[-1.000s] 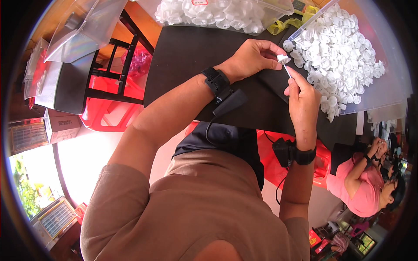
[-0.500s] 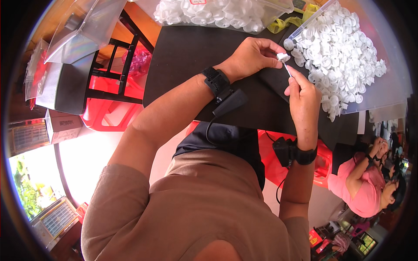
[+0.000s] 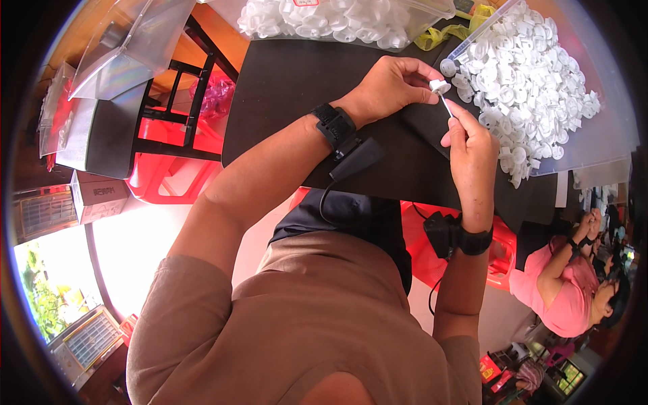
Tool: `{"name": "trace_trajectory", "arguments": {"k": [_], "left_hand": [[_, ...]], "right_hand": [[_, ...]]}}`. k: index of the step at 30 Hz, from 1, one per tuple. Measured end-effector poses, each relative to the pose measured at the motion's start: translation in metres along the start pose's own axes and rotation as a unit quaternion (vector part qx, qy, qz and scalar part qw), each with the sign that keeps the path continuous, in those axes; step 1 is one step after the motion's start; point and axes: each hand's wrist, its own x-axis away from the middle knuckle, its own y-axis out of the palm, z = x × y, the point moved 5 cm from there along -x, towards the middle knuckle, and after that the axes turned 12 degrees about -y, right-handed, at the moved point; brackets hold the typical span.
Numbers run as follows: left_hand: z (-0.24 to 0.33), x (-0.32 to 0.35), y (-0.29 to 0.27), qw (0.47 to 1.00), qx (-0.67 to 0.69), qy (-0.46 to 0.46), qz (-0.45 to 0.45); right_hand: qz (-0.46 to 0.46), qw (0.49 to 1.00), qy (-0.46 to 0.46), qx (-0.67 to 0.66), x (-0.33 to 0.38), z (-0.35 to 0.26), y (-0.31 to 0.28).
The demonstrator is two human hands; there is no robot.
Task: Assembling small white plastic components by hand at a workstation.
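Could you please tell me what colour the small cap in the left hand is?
White; the small cap in the left hand shows best in the head view.

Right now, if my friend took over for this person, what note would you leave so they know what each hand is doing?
Left hand: pinches a small white plastic cap over the black table.
Right hand: holds a thin white stick, its tip at the cap's underside.
Supplies: a heap of the same white caps lies on clear plastic to the right; a clear bag of more caps sits at the far edge.
Done: cap and stick are brought together.
Left: whether the stick is fully seated cannot be seen; the heap remains large.
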Motion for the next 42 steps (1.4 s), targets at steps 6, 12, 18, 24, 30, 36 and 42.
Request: {"name": "trace_trajectory", "arguments": {"k": [6, 12, 18, 24, 30, 36, 42], "left_hand": [[0.001, 0.0, 0.001, 1.0, 0.014, 0.006, 0.002], [-0.001, 0.001, 0.001, 1.0, 0.026, 0.005, 0.006], [-0.002, 0.001, 0.001, 1.0, -0.004, 0.002, 0.019], [-0.002, 0.002, 0.001, 0.998, 0.053, -0.012, -0.019], [-0.003, 0.001, 0.004, 0.987, 0.128, -0.057, -0.079], [-0.003, 0.001, 0.005, 0.979, 0.165, -0.056, -0.106], [-0.003, 0.001, 0.004, 0.978, 0.17, -0.056, -0.11]], "right_hand": [[0.012, 1.0, -0.002, -0.007, 0.001, 0.001, 0.0], [-0.002, 1.0, 0.007, -0.002, -0.002, -0.001, 0.001], [-0.007, 0.999, -0.026, 0.041, 0.0, -0.001, 0.009], [0.004, 1.0, -0.021, -0.004, 0.004, -0.003, 0.0], [0.067, 0.997, -0.025, 0.008, 0.016, -0.007, -0.02], [0.074, 0.993, -0.069, 0.059, 0.014, -0.014, -0.02], [0.062, 0.986, -0.09, 0.127, 0.01, -0.018, -0.018]]}}
